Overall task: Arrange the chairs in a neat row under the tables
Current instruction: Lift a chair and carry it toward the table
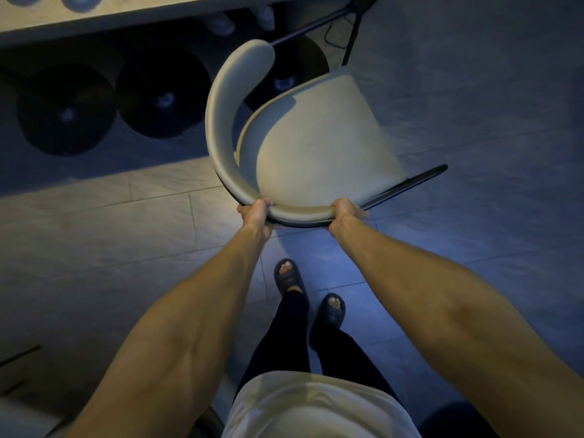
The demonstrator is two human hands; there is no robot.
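A: Why two hands?
B: The left hand and right hand wrap tight round the curved back of the pale grey smooth chair to steer it. Past the fingers, it stands turned, near the pale flat tabletop, not under yet.

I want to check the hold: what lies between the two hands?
In the head view, only the curved chair backrest runs between the left hand and the right hand; each grips it.

Floor open at right; chair fills centre; dark round shapes crowd under desk, upper left.
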